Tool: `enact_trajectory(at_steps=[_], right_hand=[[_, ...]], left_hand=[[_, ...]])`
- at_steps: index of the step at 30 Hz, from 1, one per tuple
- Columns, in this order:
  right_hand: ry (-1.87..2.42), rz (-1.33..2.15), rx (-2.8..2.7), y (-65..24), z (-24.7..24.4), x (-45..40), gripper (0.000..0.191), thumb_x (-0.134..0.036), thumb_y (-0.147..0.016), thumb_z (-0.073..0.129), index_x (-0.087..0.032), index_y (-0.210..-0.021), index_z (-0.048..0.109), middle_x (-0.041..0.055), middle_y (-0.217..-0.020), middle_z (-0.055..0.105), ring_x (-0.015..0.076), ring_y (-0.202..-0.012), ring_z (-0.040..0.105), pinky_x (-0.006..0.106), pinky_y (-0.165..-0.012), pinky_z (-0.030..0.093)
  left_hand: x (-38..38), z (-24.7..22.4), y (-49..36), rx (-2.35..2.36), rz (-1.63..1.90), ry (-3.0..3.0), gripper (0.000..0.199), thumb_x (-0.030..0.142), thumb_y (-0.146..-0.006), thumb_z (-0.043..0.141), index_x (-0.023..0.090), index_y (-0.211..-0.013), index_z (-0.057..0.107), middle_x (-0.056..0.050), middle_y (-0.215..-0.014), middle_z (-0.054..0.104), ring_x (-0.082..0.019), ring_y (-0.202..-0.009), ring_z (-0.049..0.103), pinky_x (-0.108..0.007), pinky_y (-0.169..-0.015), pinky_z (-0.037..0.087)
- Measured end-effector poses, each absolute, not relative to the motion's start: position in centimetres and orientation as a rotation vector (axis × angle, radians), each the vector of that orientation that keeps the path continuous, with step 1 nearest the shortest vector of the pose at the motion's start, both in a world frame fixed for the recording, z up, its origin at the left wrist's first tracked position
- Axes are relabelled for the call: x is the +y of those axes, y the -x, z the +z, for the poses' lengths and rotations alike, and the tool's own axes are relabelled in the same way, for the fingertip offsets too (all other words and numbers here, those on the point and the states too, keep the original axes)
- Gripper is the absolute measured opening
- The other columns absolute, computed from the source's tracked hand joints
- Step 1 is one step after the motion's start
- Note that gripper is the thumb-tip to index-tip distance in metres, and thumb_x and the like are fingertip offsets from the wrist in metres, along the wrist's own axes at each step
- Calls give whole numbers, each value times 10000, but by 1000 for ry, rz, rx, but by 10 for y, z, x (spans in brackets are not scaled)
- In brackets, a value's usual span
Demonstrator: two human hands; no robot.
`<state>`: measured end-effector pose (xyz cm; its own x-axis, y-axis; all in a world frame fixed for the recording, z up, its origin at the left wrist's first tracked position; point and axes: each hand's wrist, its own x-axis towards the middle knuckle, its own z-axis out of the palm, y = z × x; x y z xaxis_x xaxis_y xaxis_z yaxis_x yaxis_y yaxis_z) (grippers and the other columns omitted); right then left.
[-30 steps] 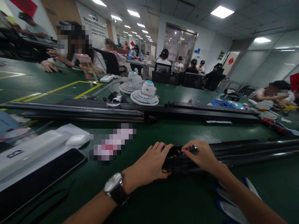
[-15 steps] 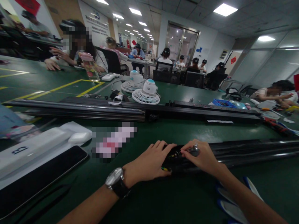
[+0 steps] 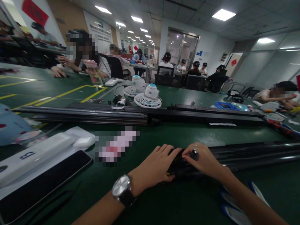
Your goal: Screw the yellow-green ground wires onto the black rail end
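My left hand [image 3: 157, 164], with a watch on its wrist, is closed around the left end of a long black bar [image 3: 236, 156]. A small yellow bit shows by its thumb. My right hand [image 3: 202, 159] is pinched at that same end, fingertips close to the left hand's. A small dark, shiny piece [image 3: 194, 153] with a silver edge shows among its fingers. What the right fingertips grip is hidden and too dark to name.
More long black bars [image 3: 93, 114] lie across the green table, with two white fans [image 3: 148, 97] behind. At left are a phone [image 3: 47, 187] and a white box [image 3: 35, 156]. Blue-edged pale items [image 3: 236, 214] lie by my right forearm. People sit at surrounding tables.
The view has shifted slightly, so everything sits a little lower and mostly farther right. Both hands stay at the bar's end; the gap between them looks narrower.
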<state>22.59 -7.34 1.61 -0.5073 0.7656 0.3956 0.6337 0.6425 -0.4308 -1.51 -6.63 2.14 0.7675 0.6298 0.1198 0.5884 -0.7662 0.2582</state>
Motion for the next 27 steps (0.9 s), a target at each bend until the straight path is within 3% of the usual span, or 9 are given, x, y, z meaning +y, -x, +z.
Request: enact_trajectory(at_steps=[7,13,17,22,24,27], right_hand=[[1127,210,-2208,-234,15,-70,81,-238,-930,606,-229,-892,676,18,-844,721,185,-800,647,329,-760,462],[1121,285,-2230,-229,15,-70,54,-209,-906,634,-235,-889,678,-3,-845,723,177,-796,657,327,-774,461],[1262,344,-2105,-230,17,-68,59,-220,-893,647,-226,-856,692,-3,-783,727,185,-750,680,314,-726,486],[1275,578,-1969,-224,22,-72,70,-247,-893,654,-218,-847,699,-16,-727,735,159,-687,704,266,-673,517],[1291,617,-1941,-221,21,-73,62,-248,-881,666,-214,-843,701,-13,-725,740,162,-680,708,264,-658,520],[1308,650,-1921,-217,19,-73,59,-254,-873,675,-210,-839,697,-12,-720,742,160,-670,708,260,-642,521]], left_hand=[[-68,23,13,948,288,-2766,939,309,-710,808,264,-1475,266,-91,-1348,466,-287,-1185,480,-426,-1011,408],[-69,28,14,921,291,-2776,602,304,-725,796,198,-1220,469,-73,-1221,517,-256,-1080,509,-395,-957,431],[-68,29,15,901,291,-2775,549,301,-725,802,196,-1160,485,-66,-1198,521,-247,-1058,517,-397,-944,438],[-69,28,18,819,345,-2827,432,269,-766,781,243,-1130,551,-91,-1434,391,-306,-1229,455,-474,-1004,392],[-70,30,19,747,375,-2864,329,231,-782,766,255,-1067,603,-71,-1521,302,-335,-1318,382,-514,-1042,344],[-71,31,19,669,422,-2894,184,196,-783,763,234,-928,657,-44,-1542,297,-337,-1379,311,-534,-1078,281]])
